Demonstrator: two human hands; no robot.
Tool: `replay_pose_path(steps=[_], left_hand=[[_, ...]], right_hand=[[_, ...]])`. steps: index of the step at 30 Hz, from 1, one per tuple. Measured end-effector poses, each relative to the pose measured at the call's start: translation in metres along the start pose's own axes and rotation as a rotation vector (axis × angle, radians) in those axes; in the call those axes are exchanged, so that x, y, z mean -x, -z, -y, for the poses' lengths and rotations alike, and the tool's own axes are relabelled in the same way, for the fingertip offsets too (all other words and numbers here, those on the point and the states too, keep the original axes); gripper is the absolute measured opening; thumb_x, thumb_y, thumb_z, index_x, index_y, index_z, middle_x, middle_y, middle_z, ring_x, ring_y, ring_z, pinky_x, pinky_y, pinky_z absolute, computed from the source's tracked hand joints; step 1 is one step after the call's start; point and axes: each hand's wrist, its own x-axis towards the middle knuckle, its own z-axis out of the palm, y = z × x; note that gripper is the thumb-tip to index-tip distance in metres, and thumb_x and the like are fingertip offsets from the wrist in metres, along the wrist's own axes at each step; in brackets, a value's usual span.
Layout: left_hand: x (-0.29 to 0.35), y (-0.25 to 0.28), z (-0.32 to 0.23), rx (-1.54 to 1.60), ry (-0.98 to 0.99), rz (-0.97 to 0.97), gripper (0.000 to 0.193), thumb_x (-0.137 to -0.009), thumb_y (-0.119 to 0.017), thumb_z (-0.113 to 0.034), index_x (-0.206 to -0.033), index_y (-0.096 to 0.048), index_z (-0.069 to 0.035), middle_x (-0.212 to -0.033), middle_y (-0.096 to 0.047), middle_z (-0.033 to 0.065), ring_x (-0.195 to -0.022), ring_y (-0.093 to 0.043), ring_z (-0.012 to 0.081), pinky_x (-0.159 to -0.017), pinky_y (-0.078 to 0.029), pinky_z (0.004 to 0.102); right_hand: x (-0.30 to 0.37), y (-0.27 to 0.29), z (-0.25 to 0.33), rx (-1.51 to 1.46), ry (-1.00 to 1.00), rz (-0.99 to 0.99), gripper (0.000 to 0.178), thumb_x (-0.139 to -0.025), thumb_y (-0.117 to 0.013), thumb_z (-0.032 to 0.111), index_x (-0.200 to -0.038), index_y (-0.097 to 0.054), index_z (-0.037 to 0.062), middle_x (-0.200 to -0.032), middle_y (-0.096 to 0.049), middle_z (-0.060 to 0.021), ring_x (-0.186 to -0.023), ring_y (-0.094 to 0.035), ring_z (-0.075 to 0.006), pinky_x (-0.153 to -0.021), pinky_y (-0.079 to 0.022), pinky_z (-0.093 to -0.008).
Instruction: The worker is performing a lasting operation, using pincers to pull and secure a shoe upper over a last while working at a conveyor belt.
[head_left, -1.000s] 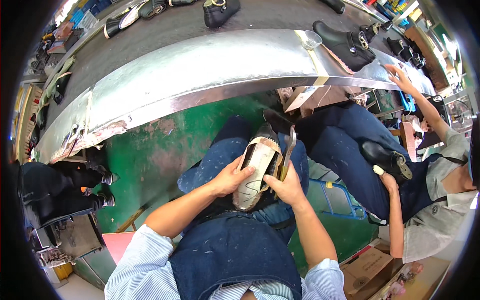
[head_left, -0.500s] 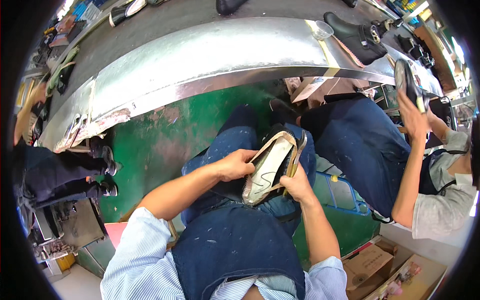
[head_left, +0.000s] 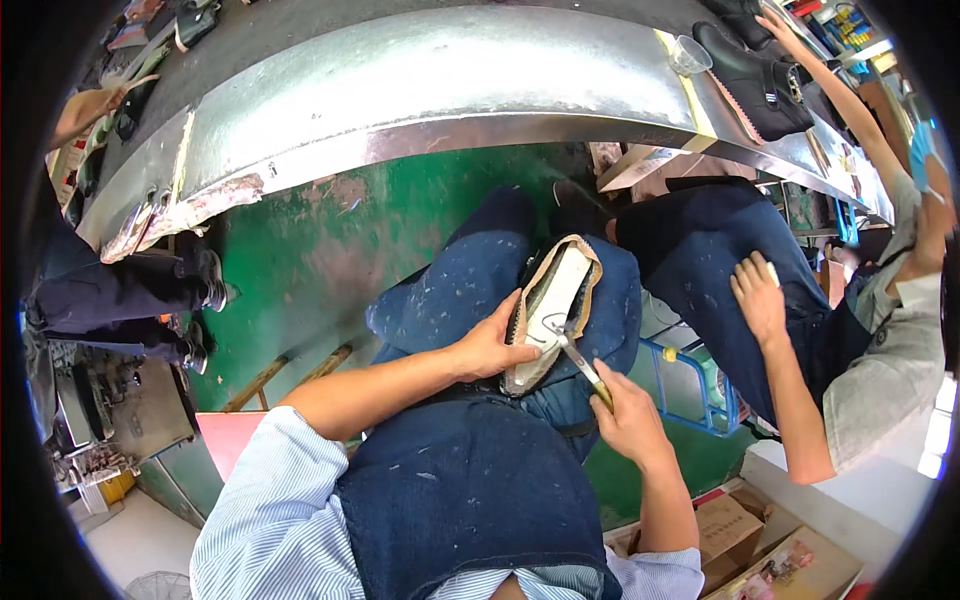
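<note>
A shoe (head_left: 545, 315) lies bottom up across my lap, its toe end away from me. Its pale insole, marked with a dark curved line, is ringed by a tan turned-in edge with a serrated border. My left hand (head_left: 497, 345) grips its left side near the heel end, the thumb lying over the insole. In my right hand (head_left: 630, 412) is a pair of pincers (head_left: 582, 364) with a steel head and yellowish handle, my fingers wrapped round the handle. The steel head is at the insole's lower right part; whether it touches cannot be told.
Ahead runs a metal-edged workbench (head_left: 440, 75) with a black boot (head_left: 750, 85) and a clear plastic cup (head_left: 688, 56). A co-worker (head_left: 740, 260) sits close on my right, another person (head_left: 110, 290) is at left. A blue metal frame (head_left: 690, 385) and cardboard boxes (head_left: 728, 530) are at right.
The pincers have swung from the shoe's right edge to over the insole. My left hand has shifted lower on the shoe. The co-worker's hands no longer hold a shoe up.
</note>
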Motion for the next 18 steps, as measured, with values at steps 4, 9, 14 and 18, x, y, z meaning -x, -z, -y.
replay_pose_path(steps=[4,9,14,18], left_hand=[[0.001,-0.004,-0.01,-0.001,0.081,0.008,0.104,-0.078,-0.077,-0.012,-0.154,-0.008,0.0,-0.149,-0.037,0.0158,-0.137,-0.036,0.022,-0.114,-0.029,0.0328],[0.003,-0.003,-0.002,-0.098,-0.052,0.018,0.118,-0.071,-0.083,-0.013,-0.152,0.002,0.006,-0.152,-0.032,0.0193,-0.139,-0.034,0.0243,-0.115,-0.027,0.0339],[0.002,0.003,0.003,-0.176,-0.104,0.042,0.118,-0.071,-0.082,-0.015,-0.15,0.002,0.009,-0.152,-0.029,0.0231,-0.142,-0.03,0.0265,-0.116,-0.024,0.0338],[0.007,-0.002,-0.013,-0.355,-0.13,0.009,0.114,-0.072,-0.08,-0.016,-0.147,0.0,0.015,-0.152,-0.023,0.0316,-0.144,-0.026,0.0351,-0.118,-0.021,0.0359]], right_hand=[[-0.019,0.007,0.001,0.353,0.321,-0.156,0.049,-0.082,-0.061,0.003,-0.129,-0.051,-0.0039,-0.113,-0.06,-0.0197,-0.105,-0.059,-0.0362,-0.088,-0.05,-0.0427],[-0.037,0.03,0.02,0.605,0.423,-0.021,0.045,-0.076,-0.059,0.001,-0.121,-0.056,-0.0026,-0.103,-0.063,-0.0181,-0.094,-0.062,-0.0341,-0.081,-0.053,-0.04],[-0.041,0.017,0.023,0.237,0.375,0.166,0.038,-0.08,-0.064,0.004,-0.116,-0.057,-0.0035,-0.097,-0.064,-0.0204,-0.091,-0.062,-0.0389,-0.08,-0.052,-0.0447],[-0.033,0.027,0.011,0.119,0.29,0.226,0.05,-0.084,-0.066,0.008,-0.13,-0.052,-0.006,-0.118,-0.061,-0.0279,-0.113,-0.058,-0.0417,-0.098,-0.047,-0.0419]])
